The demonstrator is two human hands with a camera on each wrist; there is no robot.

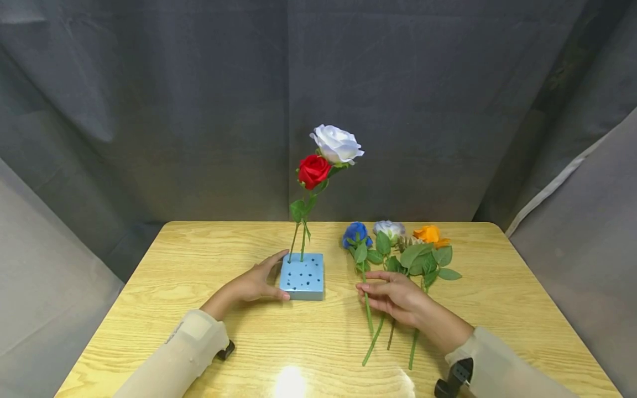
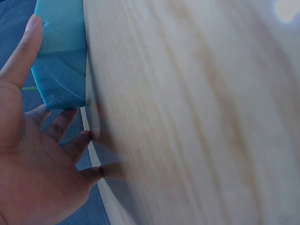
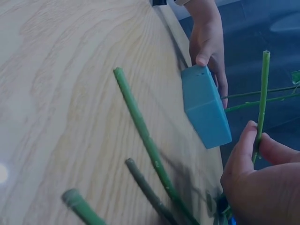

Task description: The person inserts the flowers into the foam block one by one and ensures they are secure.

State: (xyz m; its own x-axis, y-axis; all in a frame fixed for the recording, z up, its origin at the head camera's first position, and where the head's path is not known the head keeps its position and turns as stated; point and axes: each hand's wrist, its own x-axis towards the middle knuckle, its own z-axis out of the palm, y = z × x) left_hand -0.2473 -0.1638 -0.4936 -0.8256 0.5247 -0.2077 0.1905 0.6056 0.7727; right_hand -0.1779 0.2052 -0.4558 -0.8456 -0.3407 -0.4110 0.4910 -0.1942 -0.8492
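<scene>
The right hand pinches the green stem of a blue fabric rose. The left hand grips a square, light-blue perforated block bearing a red fabric rose and a white fabric rose. An orange fabric rose lies near the wooden table's far edge.

Reaches in from the lower left of the head view with the left arm and from the lower right with the right arm. With the left hand, grips near the centre, thumb and forefinger wide apart. With the right hand, right of centre, pinches between the fingertips.
</scene>
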